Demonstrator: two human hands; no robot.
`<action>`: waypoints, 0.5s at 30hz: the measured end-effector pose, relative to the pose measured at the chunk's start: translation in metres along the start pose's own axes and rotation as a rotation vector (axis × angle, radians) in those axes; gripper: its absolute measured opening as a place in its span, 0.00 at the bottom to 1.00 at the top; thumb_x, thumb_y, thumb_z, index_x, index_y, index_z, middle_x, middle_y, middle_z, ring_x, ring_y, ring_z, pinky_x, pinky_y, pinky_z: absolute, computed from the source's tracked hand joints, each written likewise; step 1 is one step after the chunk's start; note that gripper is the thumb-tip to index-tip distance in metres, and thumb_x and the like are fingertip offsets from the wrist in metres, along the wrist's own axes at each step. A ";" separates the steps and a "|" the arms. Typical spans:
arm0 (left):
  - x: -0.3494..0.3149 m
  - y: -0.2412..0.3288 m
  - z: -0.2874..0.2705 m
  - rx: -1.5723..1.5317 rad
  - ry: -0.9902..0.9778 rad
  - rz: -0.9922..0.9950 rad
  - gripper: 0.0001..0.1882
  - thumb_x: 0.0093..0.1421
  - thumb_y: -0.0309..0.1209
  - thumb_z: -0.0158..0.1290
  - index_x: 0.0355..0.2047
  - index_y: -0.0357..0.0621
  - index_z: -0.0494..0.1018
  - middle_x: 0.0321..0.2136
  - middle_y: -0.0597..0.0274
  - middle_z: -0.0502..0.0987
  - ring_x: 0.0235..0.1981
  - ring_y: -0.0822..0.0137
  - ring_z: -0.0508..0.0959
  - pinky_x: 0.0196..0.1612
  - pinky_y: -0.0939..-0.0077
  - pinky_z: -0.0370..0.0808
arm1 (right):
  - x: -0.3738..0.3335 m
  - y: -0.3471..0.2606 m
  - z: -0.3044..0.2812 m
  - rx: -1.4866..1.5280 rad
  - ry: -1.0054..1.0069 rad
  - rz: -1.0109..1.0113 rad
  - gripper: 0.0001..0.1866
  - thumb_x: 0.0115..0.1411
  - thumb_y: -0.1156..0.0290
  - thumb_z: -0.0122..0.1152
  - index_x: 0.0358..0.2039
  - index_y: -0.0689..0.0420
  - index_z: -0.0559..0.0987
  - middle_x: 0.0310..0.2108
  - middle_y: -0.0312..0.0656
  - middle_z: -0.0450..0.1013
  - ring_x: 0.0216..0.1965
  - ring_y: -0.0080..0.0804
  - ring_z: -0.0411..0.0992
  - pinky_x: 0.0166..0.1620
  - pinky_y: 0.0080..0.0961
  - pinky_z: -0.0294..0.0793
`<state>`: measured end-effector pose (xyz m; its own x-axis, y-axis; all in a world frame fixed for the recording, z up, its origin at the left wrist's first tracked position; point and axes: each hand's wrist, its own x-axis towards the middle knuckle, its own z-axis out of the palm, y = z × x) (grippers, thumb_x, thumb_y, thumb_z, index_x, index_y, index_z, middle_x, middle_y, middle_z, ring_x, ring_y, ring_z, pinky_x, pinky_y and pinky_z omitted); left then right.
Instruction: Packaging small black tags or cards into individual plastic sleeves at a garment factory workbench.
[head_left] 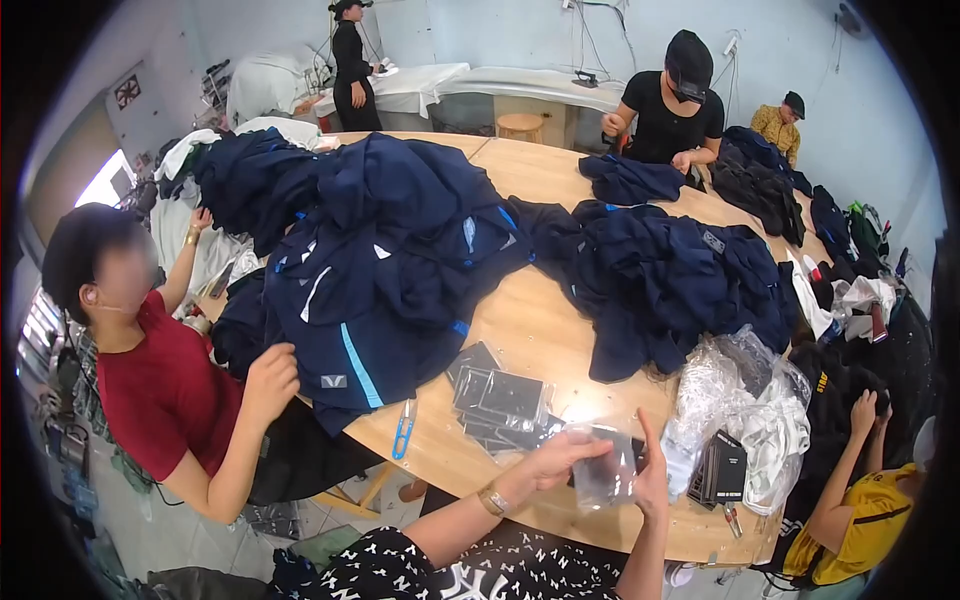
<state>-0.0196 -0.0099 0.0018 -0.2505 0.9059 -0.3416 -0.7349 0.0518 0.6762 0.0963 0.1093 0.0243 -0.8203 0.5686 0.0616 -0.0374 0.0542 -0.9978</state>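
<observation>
A small clear plastic bag (603,483) is between my hands above the table's near edge. My left hand (560,462) pinches its upper left side, thumb and fingers closed on it. At the bag's right edge is my right hand (652,478), one finger pointing up and the others closed against the plastic. To the left of the bag lies a loose pile of flat clear bags with dark contents (505,398). Blue-handled thread snips (404,432) lie left of that pile. Right of my right hand stands a stack of black printed cards (722,468).
Heaps of navy garments (390,260) and more navy clothing (680,270) cover much of the wooden table (520,310). Crumpled clear plastic (735,385) sits at right, near red-handled snips (733,520). People work at left, right and across the table.
</observation>
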 end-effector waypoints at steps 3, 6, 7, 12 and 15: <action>-0.001 -0.003 -0.004 0.069 -0.015 -0.061 0.10 0.55 0.31 0.52 0.35 0.39 0.73 0.32 0.64 0.75 0.35 0.75 0.74 0.39 0.82 0.70 | 0.006 0.032 -0.018 -0.183 -0.137 -0.083 0.20 0.46 0.76 0.61 0.42 0.60 0.72 0.28 0.33 0.70 0.28 0.18 0.65 0.32 0.14 0.66; 0.000 -0.002 -0.001 0.040 -0.001 0.037 0.11 0.55 0.32 0.52 0.36 0.39 0.72 0.33 0.63 0.75 0.36 0.74 0.74 0.39 0.79 0.71 | 0.004 0.033 -0.022 -0.103 -0.108 0.107 0.16 0.47 0.77 0.60 0.38 0.61 0.72 0.28 0.33 0.69 0.30 0.18 0.65 0.35 0.15 0.65; -0.001 0.002 0.002 -0.057 0.009 0.143 0.11 0.56 0.32 0.52 0.37 0.39 0.72 0.33 0.61 0.75 0.36 0.73 0.74 0.40 0.76 0.71 | 0.005 0.035 -0.020 -0.133 0.022 -0.018 0.11 0.48 0.79 0.57 0.34 0.62 0.72 0.27 0.33 0.69 0.28 0.17 0.66 0.30 0.14 0.66; 0.015 0.024 -0.019 -0.534 0.305 0.461 0.11 0.57 0.31 0.49 0.39 0.41 0.69 0.34 0.62 0.74 0.36 0.69 0.73 0.40 0.73 0.70 | 0.006 0.001 -0.019 0.275 0.441 0.039 0.09 0.55 0.73 0.54 0.35 0.57 0.66 0.25 0.37 0.71 0.20 0.22 0.70 0.13 0.17 0.67; 0.015 0.033 -0.025 -0.512 0.414 0.490 0.11 0.57 0.33 0.49 0.38 0.42 0.69 0.33 0.64 0.73 0.37 0.69 0.73 0.39 0.73 0.70 | 0.008 -0.014 -0.012 0.476 0.453 0.050 0.09 0.54 0.74 0.53 0.36 0.57 0.67 0.29 0.38 0.71 0.24 0.24 0.72 0.19 0.21 0.75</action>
<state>-0.0635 -0.0048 0.0031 -0.7566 0.5422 -0.3655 -0.6531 -0.5986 0.4638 0.0975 0.1228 0.0386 -0.5102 0.8558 -0.0853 -0.3390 -0.2913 -0.8945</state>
